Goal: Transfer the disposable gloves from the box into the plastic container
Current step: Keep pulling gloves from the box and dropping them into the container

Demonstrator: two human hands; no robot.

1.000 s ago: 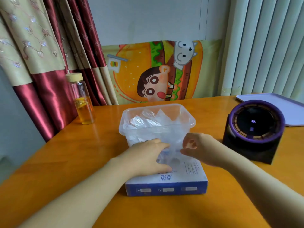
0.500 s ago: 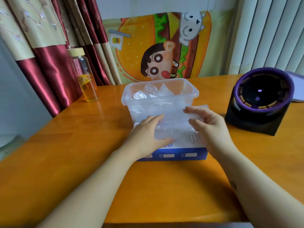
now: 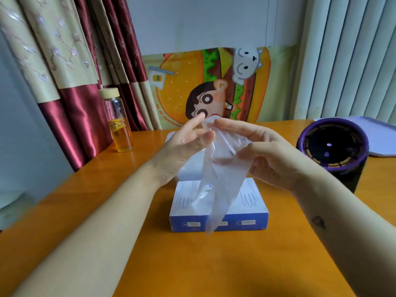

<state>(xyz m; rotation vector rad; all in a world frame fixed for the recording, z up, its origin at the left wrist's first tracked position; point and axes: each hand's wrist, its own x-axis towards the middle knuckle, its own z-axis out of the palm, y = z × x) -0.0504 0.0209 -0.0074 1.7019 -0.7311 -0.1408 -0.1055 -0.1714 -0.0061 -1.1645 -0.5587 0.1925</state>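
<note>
One clear plastic glove is hanging over blue-white cardboard box.
Left hand and right hand are pinching its top.

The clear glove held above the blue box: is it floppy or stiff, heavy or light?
Probably very floppy: the glove hangs limp from the left hand and right hand, trailing down in front of the box. It is likely almost weightless, since light pinches alone hold it up. Its thin, see-through film looks slippery and may cling.
</note>
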